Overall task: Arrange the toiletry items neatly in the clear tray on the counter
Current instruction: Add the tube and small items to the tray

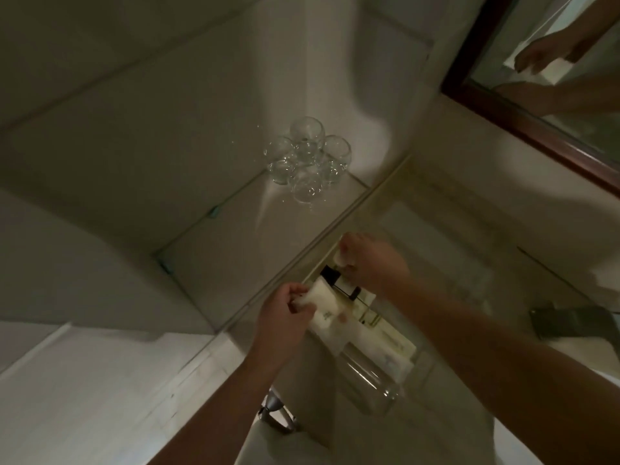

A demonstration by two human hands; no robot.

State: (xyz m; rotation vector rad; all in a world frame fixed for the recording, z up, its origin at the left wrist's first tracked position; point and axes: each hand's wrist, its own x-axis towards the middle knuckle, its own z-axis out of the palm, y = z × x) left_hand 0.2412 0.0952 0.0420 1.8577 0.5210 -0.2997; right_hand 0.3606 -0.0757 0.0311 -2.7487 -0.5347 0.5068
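**Over the clear tray: both your hands are holding toiletries**

Just right of the middle of the view, your left hand (285, 317) comes in from the near left. Its fingers and thumb are curled tight round a white packet (323, 308), and it holds the packet over the left side of the clear tray (421, 359). Your right hand (372, 263) reaches across from the near right to the tray's far end. Its fingertips are bunched together and pinch a small pale item (341, 260). Motion blur hides what that item is.

The tray sits on the pale counter, against the wall below a glass shelf (235, 236). Its walls are faint and hard to trace. Between your hands, two dark-capped bottles (330, 276) stand in the tray, just beside the packet. Nearer to you, pale boxes (392, 354) lie side by side in the tray. A clear tumbler (372, 380) is just beside the tray's near edge. You cannot tell whether it touches the tray.

Further off, on the glass shelf, a cluster of stemless glasses (307, 156) stands with the glasses touching one another. At the far right hangs a mirror with a dark wooden frame (536, 119); it reflects a hand and an arm. At the near edge, between your forearms, is a chrome tap (275, 409).
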